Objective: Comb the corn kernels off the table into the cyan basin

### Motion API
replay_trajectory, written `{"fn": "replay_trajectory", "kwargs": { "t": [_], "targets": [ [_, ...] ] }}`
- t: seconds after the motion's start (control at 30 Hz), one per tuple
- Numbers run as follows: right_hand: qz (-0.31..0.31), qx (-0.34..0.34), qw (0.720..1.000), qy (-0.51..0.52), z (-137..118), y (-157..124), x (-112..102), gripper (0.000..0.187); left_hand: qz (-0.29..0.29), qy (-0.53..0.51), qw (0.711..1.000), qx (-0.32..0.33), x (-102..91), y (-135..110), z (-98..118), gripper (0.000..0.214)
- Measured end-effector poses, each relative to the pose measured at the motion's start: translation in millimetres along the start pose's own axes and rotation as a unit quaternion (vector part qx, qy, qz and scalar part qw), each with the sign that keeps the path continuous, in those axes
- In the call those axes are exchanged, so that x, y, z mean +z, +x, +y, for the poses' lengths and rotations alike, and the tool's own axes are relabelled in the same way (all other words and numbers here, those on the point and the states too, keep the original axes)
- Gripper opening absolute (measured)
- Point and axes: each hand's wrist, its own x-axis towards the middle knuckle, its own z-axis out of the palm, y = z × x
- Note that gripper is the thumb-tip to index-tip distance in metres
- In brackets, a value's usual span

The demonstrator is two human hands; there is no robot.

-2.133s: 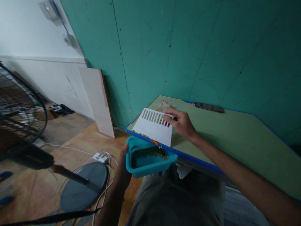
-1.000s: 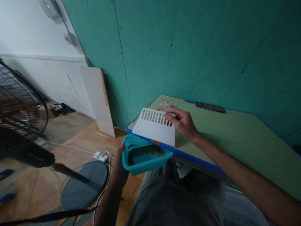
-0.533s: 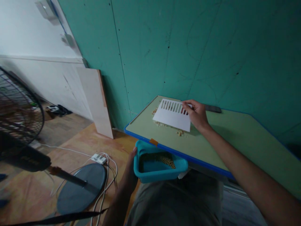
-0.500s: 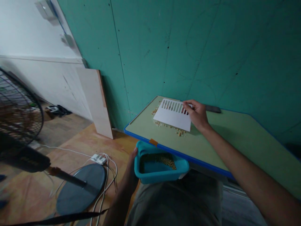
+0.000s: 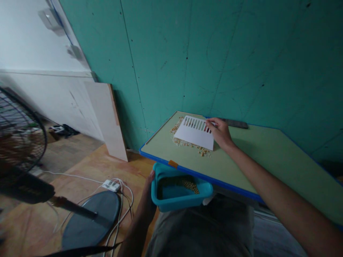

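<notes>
My right hand (image 5: 222,135) pinches the slotted end of a thin white sheet (image 5: 193,137) at its right corner. The sheet is tilted low over the table, and a row of long slots runs along its far edge. Small yellow and whitish grains (image 5: 204,152) lie scattered around its left and near sides; any beneath it are hidden. Below the table's near edge, my left hand (image 5: 149,189) grips the left end of a blue plastic tub (image 5: 177,205). Round yellowish beans (image 5: 190,186) are gathered toward the right inside the tub.
The pale green table (image 5: 238,160) has a blue edge with an orange clip (image 5: 173,164), against a green wall (image 5: 160,64). A dark flat object (image 5: 237,124) lies at its back. Leftward stand a fan (image 5: 77,208), a power strip with cables (image 5: 111,185) and a leaning board (image 5: 107,121).
The view has shifted slightly. The sheet has moved a little, and more grains show along its left and near edges. The tub stays held under the table edge.
</notes>
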Motion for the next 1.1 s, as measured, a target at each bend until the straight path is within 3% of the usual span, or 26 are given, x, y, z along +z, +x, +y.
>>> {"fn": "replay_trajectory", "kwargs": {
  "t": [0.27, 0.67, 0.9, 1.1],
  "targets": [
    [0.053, -0.044, 0.997, -0.036, -10, 4, -9, 0.030, -0.014, -0.028, 0.999, -0.024, -2.8, 2, -1, 0.048],
    [0.011, -0.037, 0.999, -0.026, -11, -5, 1, 0.033, -0.007, -0.005, 1.000, -0.018, -1.0, 0, 1, 0.047],
    [0.008, -0.044, 0.999, -0.027, -19, -9, 4, 0.031, -0.024, -0.007, 1.000, -0.016, -0.7, 0, 0, 0.052],
    [0.001, -0.043, 0.999, -0.024, -31, -14, 6, 0.030, -0.007, -0.010, 1.000, -0.003, -1.3, 1, 0, 0.047]
  ]
}}
